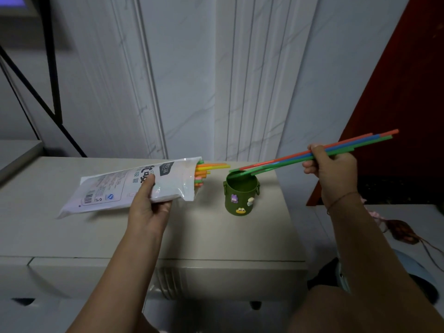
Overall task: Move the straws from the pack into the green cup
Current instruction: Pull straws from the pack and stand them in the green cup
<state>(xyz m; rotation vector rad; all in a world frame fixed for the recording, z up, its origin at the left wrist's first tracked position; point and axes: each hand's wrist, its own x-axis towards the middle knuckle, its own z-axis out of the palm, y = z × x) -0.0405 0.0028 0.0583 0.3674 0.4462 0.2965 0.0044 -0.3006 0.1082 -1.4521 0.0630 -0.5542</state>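
Three straws [355, 146], one orange-red, one blue and one green, are what I see pinched in my right hand [332, 164], fingers closed around them near their upper half. From the head camera they slope down to the left, and their lower tips sit right at the near rim of the green cup [241, 195]; I cannot tell for sure whether the tips are already inside the mouth or just touching the edge. The cup stands upright on the pale surface [72, 231], toward its right side, with small cartoon stickers on its front and little handles at either side. Its inside looks dark and I see nothing else standing in it.

My left hand [150, 207] is clamped on the pack [115, 188], thumb on top and fingers underneath, holding it tilted and slightly lifted with its open end pointing right toward the cup. The pack is a white plastic bag with printed text and a barcode. Out of its open mouth poke the ends of the remaining straws [204, 170]: orange, yellow, green and pink. Those ends stop just short of the cup, near it but apart.

Behind the surface is a white marbled wall panel [187, 80].
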